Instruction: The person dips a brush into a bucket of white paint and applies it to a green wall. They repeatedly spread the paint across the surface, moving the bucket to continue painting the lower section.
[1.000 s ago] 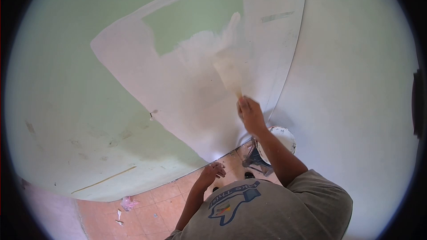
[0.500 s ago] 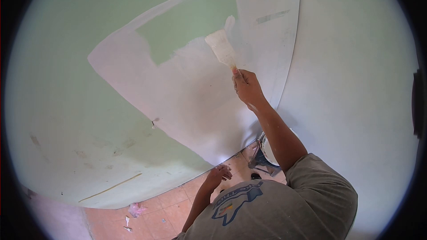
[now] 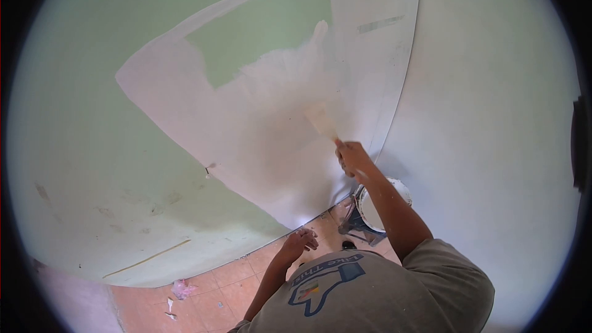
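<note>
My right hand [image 3: 353,160] is wrapped round the handle of a wide paintbrush [image 3: 320,121], its pale bristles pointing up against the wall and slightly blurred. White paint [image 3: 259,129] covers a large area of the wall around it, with a green patch [image 3: 265,34] showing above the brush. Low in front of my body hangs my left hand [image 3: 300,242], holding nothing, its fingers loosely apart and marked with paint. Beside my right forearm is a bucket [image 3: 373,213] with white, paint-smeared contents or lid, partly hidden by the arm.
The bucket rests on a dark stool [image 3: 353,222] by the corner. To the right stands a pale adjoining wall [image 3: 487,117]. On the tiled floor [image 3: 213,302] lie a pink plastic bag [image 3: 183,288] and small white scraps [image 3: 171,308]. A nail-like piece [image 3: 207,171] sticks out of the wall.
My right hand has drawn the paintbrush down the wall, away from the green patch. More of the bucket shows now. My left hand has hardly moved.
</note>
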### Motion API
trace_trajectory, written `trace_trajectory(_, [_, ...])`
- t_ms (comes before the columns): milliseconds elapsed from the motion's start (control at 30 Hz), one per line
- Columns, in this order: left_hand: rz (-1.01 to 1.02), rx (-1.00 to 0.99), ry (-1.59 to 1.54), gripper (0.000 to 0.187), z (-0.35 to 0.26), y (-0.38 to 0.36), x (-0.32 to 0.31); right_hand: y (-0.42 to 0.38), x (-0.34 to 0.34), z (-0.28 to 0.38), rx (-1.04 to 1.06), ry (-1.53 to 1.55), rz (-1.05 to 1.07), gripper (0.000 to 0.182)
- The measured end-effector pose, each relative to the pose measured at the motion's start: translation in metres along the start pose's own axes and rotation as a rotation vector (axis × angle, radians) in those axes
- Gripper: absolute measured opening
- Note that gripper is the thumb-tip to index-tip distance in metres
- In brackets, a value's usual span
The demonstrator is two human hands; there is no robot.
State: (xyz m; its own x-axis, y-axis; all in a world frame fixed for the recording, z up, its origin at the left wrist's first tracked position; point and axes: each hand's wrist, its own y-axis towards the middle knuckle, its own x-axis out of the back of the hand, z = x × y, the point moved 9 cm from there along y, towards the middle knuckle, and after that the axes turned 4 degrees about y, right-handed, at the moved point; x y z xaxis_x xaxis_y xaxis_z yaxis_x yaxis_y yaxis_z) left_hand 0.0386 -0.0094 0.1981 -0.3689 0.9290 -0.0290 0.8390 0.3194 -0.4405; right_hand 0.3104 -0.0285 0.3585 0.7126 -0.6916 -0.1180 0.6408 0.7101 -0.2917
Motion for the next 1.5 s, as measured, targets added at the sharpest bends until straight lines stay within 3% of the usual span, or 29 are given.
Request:
trace_trajectory(100, [0.023,0.006,0.008,0.028,0.000,-0.002,-0.006,0.000,0.008,-0.053,-0.125,0.053,0.028,0.045])
trace_trajectory(167, [0.030,-0.004,0.032,0.028,-0.005,-0.002,-0.008,-0.003,0.013,-0.048,0.116,0.032,0.022,0.041])
trace_trajectory(300, [0.031,0.001,0.047,0.028,-0.001,-0.001,-0.005,-0.023,0.020,-0.024,0.354,0.033,0.022,0.042])
trace_trajectory(367, [0.028,-0.003,0.051,0.027,-0.002,-0.001,-0.004,-0.041,0.030,0.015,0.631,0.106,-0.089,0.036])
trace_trajectory(400, [0.018,0.016,0.062,0.027,-0.001,-0.002,-0.004,-0.039,0.029,0.023,0.630,0.105,-0.087,0.036])
trace_trajectory(467, [0.008,0.037,0.072,0.027,-0.002,-0.002,-0.005,-0.063,0.032,0.071,1.058,-0.070,-0.304,0.027])
trace_trajectory(567, [-0.014,0.055,0.109,0.031,-0.003,-0.002,-0.004,-0.082,0.024,0.116,1.183,-0.331,-0.426,0.025])
trace_trajectory(667, [-0.018,0.022,0.110,0.032,-0.011,-0.002,-0.006,-0.081,0.014,0.140,1.282,-0.347,-0.509,0.015])
trace_trajectory(833, [-0.032,0.016,0.114,0.032,-0.019,0.002,-0.009,-0.056,0.010,0.154,1.279,-0.335,-0.556,0.009])
trace_trajectory(1000, [-0.067,0.027,0.069,0.030,-0.018,0.008,-0.010,-0.040,0.013,0.149,1.136,-0.482,-0.451,0.010])
trace_trajectory(1133, [-0.072,0.101,0.102,0.030,-0.011,0.017,-0.011,-0.041,0.026,0.112,0.999,-0.611,-0.471,0.015])
trace_trajectory(1200, [-0.054,0.087,0.100,0.032,-0.010,0.021,-0.012,-0.023,0.031,0.079,0.773,-0.754,-0.423,0.023])
trace_trajectory(1300, [-0.038,0.057,0.094,0.034,-0.012,0.024,-0.016,-0.005,0.041,0.037,0.722,-0.836,-0.364,0.024])
trace_trajectory(1433, [-0.029,0.033,0.091,0.032,-0.020,0.024,-0.018,-0.027,0.058,0.043,0.805,-0.790,-0.458,0.026])
trace_trajectory(1500, [-0.037,0.039,0.103,0.031,-0.022,0.021,-0.017,-0.054,0.060,0.068,0.960,-0.705,-0.457,0.024])
